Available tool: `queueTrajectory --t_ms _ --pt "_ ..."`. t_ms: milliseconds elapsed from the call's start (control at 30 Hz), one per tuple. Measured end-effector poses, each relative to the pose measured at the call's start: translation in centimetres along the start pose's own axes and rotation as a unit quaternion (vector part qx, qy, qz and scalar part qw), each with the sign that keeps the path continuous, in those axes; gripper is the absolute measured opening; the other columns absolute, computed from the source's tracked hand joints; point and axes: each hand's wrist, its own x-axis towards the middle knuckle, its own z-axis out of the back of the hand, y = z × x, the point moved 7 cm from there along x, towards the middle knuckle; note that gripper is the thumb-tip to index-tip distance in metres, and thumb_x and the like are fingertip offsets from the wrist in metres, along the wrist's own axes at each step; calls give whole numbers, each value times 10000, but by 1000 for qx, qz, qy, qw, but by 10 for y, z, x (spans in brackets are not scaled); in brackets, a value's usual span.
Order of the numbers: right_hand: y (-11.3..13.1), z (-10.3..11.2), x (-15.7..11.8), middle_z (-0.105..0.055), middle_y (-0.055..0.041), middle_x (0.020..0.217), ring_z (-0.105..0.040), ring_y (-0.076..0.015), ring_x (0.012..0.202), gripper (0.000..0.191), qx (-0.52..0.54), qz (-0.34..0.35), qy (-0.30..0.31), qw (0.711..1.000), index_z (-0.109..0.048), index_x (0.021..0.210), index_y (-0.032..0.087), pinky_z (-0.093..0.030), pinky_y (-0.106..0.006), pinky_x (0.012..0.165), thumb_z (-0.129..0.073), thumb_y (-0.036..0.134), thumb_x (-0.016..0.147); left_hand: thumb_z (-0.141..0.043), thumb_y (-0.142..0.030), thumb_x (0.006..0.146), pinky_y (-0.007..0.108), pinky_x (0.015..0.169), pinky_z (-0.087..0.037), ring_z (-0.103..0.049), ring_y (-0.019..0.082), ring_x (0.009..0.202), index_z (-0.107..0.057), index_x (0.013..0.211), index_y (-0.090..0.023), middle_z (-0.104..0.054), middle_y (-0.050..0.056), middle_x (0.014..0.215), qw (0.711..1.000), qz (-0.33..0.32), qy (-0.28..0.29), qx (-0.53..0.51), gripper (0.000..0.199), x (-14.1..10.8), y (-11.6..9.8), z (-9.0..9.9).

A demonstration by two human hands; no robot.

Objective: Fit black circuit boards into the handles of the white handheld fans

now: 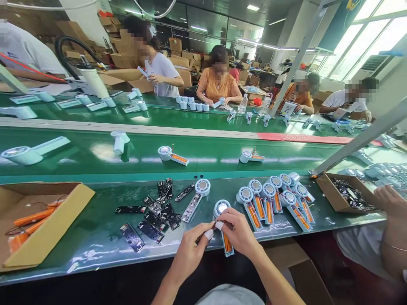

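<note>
My left hand [192, 245] is closed, pinching a dark strip that looks like a circuit board, mostly hidden by the fingers. My right hand [238, 228] meets it fingertip to fingertip; what its pinch holds is too small to make out. White covers wrap both thumbs. Under the hands, at the table's front edge, lies an open light-blue handheld fan [227, 248] with an orange battery in its handle. Left of it are a fan with a board in its handle [192, 207] and a pile of loose dark circuit boards [154, 226].
Several open fans [269, 190] with orange batteries lie to the right. A carton of batteries [74, 212] stands left, a carton of dark parts [327, 192] right, near a co-worker's arm [392, 212]. Fans rest on the green belt [143, 163]; people sit across it.
</note>
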Motion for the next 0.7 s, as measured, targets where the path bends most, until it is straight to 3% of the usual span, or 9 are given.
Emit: queueTrajectory --t_ms 100,233,333,433,500,600,700 --pt "-5 1 -5 -630 -8 731 -545 -138 638 214 23 -53 11 998 -737 878 190 -404 -234 588 -538 230 947 -485 -330 937 361 879 -587 -736 250 961 -761 1112 -214 -789 100 1104 1000 5 -16 10 346 -2 -9 -4" --pt "-21 5 -13 -609 10 699 -528 -133 628 225 150 -150 43 976 -692 990 176 -410 -222 573 -593 370 932 -406 -430 983 415 1045 -498 -660 272 1181 -688 1257 -221 -725 107 1272 997 58 19 -41 445 -11 -13 -14" --pt "-33 7 -15 -611 6 740 -533 -135 662 222 253 -189 34 948 -661 964 173 -419 -224 602 -687 340 820 -410 -472 963 398 940 -546 -707 262 1029 -673 1235 -202 -758 108 1165 986 130 1 -106 464 -12 2 -17" --pt "-41 4 -16 -585 20 707 -492 -119 636 150 335 -205 17 920 -648 862 181 -386 -218 604 -659 271 742 -627 -462 813 363 722 -557 -688 245 763 -682 1128 -160 -773 93 937 977 172 -15 -124 440 -3 18 -27" --pt "-41 0 -17 -563 25 687 -475 -116 625 119 377 -194 16 906 -638 815 183 -377 -220 610 -626 252 719 -706 -424 739 348 666 -537 -652 225 682 -700 1052 -158 -762 74 863 975 177 -3 -135 410 4 23 -37" --pt "-33 -5 -20 -563 23 693 -485 -117 628 99 400 -167 36 900 -625 787 180 -392 -229 628 -631 259 728 -744 -414 705 360 730 -557 -683 237 740 -718 945 -172 -773 78 881 968 169 33 -183 342 13 21 -51" --pt "-29 -5 -22 -593 16 733 -515 -121 650 168 398 -151 40 904 -612 807 186 -415 -234 635 -722 286 730 -734 -480 698 401 861 -560 -716 278 897 -690 966 -175 -778 97 961 957 158 45 -237 409 16 15 -56"
